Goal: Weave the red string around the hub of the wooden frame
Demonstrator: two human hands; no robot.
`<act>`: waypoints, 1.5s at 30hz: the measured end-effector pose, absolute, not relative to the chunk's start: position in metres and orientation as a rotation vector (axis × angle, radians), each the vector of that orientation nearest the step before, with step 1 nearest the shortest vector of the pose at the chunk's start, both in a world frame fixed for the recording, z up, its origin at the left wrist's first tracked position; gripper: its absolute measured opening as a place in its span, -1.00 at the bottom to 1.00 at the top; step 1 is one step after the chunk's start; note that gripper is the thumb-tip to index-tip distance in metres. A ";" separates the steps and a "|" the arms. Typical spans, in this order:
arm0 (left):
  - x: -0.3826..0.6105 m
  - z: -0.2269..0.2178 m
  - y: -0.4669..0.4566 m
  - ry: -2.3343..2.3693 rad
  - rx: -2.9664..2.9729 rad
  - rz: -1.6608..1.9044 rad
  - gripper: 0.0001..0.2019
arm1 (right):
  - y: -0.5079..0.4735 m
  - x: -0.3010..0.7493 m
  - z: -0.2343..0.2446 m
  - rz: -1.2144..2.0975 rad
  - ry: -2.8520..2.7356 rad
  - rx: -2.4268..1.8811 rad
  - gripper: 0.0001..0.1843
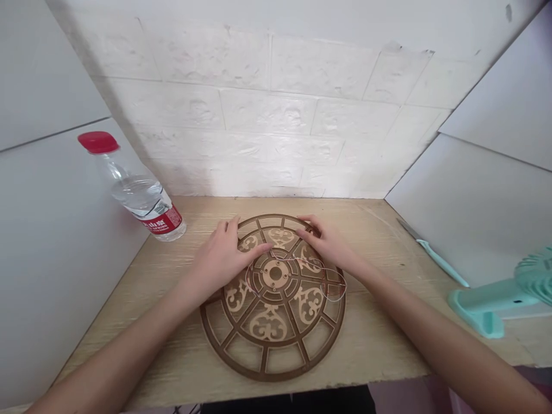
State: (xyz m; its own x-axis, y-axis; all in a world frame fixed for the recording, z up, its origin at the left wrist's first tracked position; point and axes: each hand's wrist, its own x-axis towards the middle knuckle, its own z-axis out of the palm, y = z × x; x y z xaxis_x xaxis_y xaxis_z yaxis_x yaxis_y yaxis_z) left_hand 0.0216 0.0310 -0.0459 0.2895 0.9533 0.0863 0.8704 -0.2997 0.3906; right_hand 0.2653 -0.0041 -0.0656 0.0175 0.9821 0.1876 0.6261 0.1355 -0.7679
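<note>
A round brown openwork disc with spokes, pale scroll ornaments and a central hub lies on the table in front of me. Thin light-coloured wires loop loosely over its right half and around the hub. My left hand grips the disc's upper left side, fingers over the far rim and thumb stretched to the wire by the hub. At the upper right, my right hand holds the rim, with its fingers bent at the edge and partly hidden underneath.
A water bottle with a red cap stands at the back left by the white panel. On the right lie a knife with a turquoise handle and a mint-green fan. A white brick-patterned wall closes off the wooden table.
</note>
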 end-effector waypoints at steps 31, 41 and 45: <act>0.026 -0.043 0.023 1.914 2.228 0.495 0.00 | -0.022 0.242 -0.057 0.133 -2.120 -1.279 -0.82; 0.028 -0.046 0.023 1.902 2.244 0.521 -0.03 | -0.019 0.235 -0.059 0.040 -2.093 -1.379 -0.83; 0.029 -0.044 0.022 1.897 2.234 0.515 -0.03 | -0.019 0.235 -0.059 0.068 -2.108 -1.369 -0.84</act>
